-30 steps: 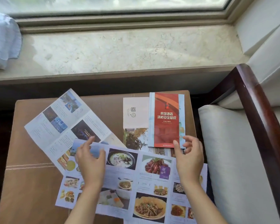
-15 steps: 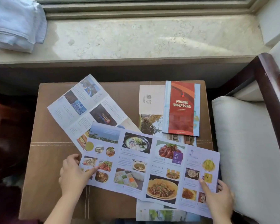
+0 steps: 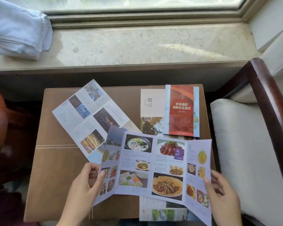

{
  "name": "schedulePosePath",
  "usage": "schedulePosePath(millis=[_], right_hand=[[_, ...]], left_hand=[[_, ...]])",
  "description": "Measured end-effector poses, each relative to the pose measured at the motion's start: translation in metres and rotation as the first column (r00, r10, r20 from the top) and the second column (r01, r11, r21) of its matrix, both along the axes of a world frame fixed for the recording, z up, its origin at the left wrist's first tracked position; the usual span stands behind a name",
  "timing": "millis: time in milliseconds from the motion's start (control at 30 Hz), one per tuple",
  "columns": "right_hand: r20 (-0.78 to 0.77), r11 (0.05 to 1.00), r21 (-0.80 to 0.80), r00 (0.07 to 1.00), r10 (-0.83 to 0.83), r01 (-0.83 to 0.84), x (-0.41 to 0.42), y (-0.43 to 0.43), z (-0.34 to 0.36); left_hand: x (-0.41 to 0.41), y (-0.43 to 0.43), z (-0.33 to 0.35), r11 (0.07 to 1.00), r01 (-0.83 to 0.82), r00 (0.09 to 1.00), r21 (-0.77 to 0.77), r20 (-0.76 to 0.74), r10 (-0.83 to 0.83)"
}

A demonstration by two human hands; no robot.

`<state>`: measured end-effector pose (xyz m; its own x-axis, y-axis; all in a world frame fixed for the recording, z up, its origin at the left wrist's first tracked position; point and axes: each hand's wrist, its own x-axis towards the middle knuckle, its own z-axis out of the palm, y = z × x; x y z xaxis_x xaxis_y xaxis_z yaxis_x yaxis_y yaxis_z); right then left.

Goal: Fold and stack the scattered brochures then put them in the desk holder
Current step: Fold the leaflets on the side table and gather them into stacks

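The food brochure [image 3: 153, 168] was held spread over the near right of the brown table [image 3: 55, 160], its end panels tipped up along the creases. The left hand [image 3: 87, 181] pinched the left panel and the right hand [image 3: 222, 193] gripped the right one, thumb on top. It looked like thin, light, floppy paper. The outer edges seemed the best place to hold it, folding on the creases.

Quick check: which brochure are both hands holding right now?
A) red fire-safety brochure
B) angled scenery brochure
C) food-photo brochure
C: the left hand and right hand each pinch an end panel of the food-photo brochure; the red fire-safety brochure lies untouched beyond it.
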<state>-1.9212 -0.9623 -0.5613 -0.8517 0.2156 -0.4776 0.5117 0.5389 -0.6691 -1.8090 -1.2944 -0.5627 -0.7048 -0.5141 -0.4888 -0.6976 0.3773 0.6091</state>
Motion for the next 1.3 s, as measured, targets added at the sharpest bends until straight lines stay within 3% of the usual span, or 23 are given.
schedulePosePath(millis=[133, 233, 367, 633, 767, 933, 1067, 1200, 1300], right_hand=[[-0.005, 0.972, 0.027, 0.972, 0.235, -0.235, 0.021, -0.041, 0.003], [0.032, 0.970, 0.039, 0.970, 0.240, -0.241, 0.026, -0.056, -0.015], [0.174, 0.963, 0.034, 0.951, 0.257, -0.267, 0.027, -0.061, -0.041], [0.157, 0.989, 0.100, 0.984, 0.088, -0.105, 0.018, -0.069, -0.062], [0.151, 0.988, 0.116, 0.985, 0.081, -0.099, 0.017, -0.069, -0.065], [0.175, 0.995, 0.026, 0.981, 0.088, -0.094, 0.012, -0.060, -0.063], [0.178, 0.979, -0.074, 0.963, 0.203, -0.192, 0.014, -0.054, -0.064], [0.227, 0.922, -0.219, 0.903, 0.365, -0.318, 0.024, -0.064, -0.064], [0.202, 0.898, -0.278, 0.893, 0.403, -0.342, 0.031, -0.070, -0.060]], left_hand=[[-0.012, 0.028, -0.008, 0.980, 0.167, 0.983, -0.105, 0.098, -0.157], [-0.020, 0.057, -0.024, 0.951, 0.301, 0.953, -0.076, 0.057, -0.297], [-0.025, 0.084, -0.048, 0.947, 0.299, 0.949, -0.117, 0.136, -0.283], [-0.039, 0.094, -0.074, 0.984, -0.081, 0.987, -0.160, 0.122, 0.102], [-0.052, 0.081, -0.080, 0.976, -0.220, 0.966, -0.007, 0.136, 0.218], [-0.061, 0.085, -0.081, 0.978, -0.051, 0.997, 0.204, 0.067, 0.038], [-0.064, 0.119, -0.067, 0.891, 0.014, 0.999, 0.453, 0.037, -0.035], [-0.056, 0.155, -0.064, 0.917, 0.239, 0.968, 0.318, -0.005, -0.250], [-0.057, 0.163, -0.057, 0.965, 0.159, 0.985, 0.208, -0.092, -0.143]])
